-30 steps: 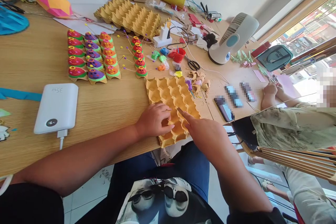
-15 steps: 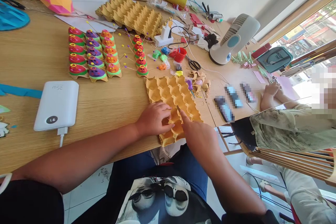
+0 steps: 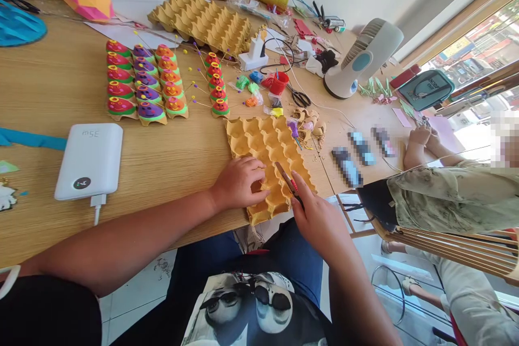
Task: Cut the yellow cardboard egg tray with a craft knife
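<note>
A yellow cardboard egg tray (image 3: 253, 145) lies at the table's front edge, its near corner jutting past it. My left hand (image 3: 239, 184) presses on the tray's left side, its fingers curled over the cells and its thumb lower down. In my right hand (image 3: 324, 224) is a utility knife (image 3: 288, 179) with a red and black handle. Its blade points up and left over the middle of the tray, a little right of my left fingers. Whether the blade touches the cardboard I cannot tell.
Painted egg-cup rows (image 3: 148, 81) stand left of the tray, with a red row (image 3: 218, 86) behind it. A white power bank (image 3: 90, 159) lies at left. Beyond are scissors (image 3: 300, 97), a red cup (image 3: 279, 84) and a fan (image 3: 360, 59). A person (image 3: 441, 194) sits at right.
My right hand has drawn back toward me and right, so more of the knife shows. My left hand has stayed on the tray.
</note>
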The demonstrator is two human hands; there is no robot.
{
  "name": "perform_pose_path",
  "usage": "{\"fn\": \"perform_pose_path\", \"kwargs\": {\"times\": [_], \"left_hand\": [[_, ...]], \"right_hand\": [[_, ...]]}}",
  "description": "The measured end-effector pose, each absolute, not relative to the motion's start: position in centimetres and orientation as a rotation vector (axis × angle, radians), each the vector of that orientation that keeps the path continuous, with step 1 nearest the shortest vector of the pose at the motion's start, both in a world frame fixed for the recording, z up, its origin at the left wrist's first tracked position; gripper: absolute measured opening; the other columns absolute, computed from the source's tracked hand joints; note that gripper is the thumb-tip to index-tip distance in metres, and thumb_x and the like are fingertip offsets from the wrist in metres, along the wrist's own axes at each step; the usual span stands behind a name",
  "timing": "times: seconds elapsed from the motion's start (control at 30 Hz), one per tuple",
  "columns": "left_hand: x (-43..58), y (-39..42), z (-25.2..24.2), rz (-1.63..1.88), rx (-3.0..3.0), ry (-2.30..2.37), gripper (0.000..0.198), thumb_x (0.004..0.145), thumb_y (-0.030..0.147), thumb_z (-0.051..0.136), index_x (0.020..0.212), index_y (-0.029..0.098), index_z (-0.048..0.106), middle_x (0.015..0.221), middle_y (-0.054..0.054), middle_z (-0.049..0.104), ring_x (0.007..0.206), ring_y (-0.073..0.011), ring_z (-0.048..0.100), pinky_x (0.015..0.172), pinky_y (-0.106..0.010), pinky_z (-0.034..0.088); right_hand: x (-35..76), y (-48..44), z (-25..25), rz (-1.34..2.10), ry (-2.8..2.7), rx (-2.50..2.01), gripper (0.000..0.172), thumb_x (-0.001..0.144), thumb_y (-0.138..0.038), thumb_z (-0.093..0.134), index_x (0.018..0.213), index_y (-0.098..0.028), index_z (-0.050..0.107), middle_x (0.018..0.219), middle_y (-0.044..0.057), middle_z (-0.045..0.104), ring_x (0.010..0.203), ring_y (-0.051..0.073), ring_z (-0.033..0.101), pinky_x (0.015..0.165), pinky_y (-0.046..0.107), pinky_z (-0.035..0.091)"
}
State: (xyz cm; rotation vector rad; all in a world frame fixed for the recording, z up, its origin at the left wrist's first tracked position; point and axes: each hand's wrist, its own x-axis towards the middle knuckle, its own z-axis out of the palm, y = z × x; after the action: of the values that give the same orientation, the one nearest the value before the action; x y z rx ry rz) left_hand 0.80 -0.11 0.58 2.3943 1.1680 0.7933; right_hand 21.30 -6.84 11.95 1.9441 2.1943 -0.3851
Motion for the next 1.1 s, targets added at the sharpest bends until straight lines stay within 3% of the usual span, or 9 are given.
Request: {"fn": "perform_pose_path", "kwargs": {"times": [0.13,0.47,0.77,1.1], "left_hand": [[0.8,-0.2,0.6,0.802,2.392,1.177,0.027,0.083,0.047,0.072,0.080,0.021,0.069,0.118,-0.008,0.072,0.110,-0.0282,0.066,0.094,-0.045,0.050],[0.7,-0.1,0.7,0.761,2.385,1.165,0.027,0.084,0.048,0.071,0.082,0.022,0.069,0.115,-0.008,0.072,0.108,-0.0281,0.065,0.092,-0.045,0.050],[0.7,-0.1,0.6,0.759,2.391,1.163,0.029,0.084,0.050,0.070,0.082,0.021,0.070,0.115,-0.009,0.071,0.106,-0.0279,0.064,0.091,-0.044,0.049],[0.7,-0.1,0.8,0.735,2.390,1.164,0.031,0.085,0.052,0.069,0.083,0.021,0.070,0.115,-0.009,0.071,0.108,-0.0285,0.064,0.092,-0.045,0.049]], "right_hand": [[20.6,-6.4,11.5,-0.383,2.172,1.959,0.056,0.108,-0.028,0.042,0.163,-0.031,0.034,0.130,0.005,0.074,0.105,0.023,0.075,0.080,0.031,0.054],[20.6,-6.6,11.6,-0.325,2.160,1.903,0.057,0.108,-0.029,0.039,0.164,-0.030,0.031,0.128,0.006,0.074,0.101,0.021,0.074,0.078,0.030,0.052],[18.5,-5.6,11.6,-0.209,2.057,1.865,0.059,0.106,-0.029,0.039,0.165,-0.030,0.030,0.104,0.005,0.080,0.089,0.022,0.076,0.068,0.029,0.051],[17.8,-5.0,11.8,-0.124,2.011,1.791,0.064,0.105,-0.028,0.041,0.167,-0.030,0.026,0.097,0.005,0.080,0.083,0.022,0.076,0.065,0.028,0.051]]}}
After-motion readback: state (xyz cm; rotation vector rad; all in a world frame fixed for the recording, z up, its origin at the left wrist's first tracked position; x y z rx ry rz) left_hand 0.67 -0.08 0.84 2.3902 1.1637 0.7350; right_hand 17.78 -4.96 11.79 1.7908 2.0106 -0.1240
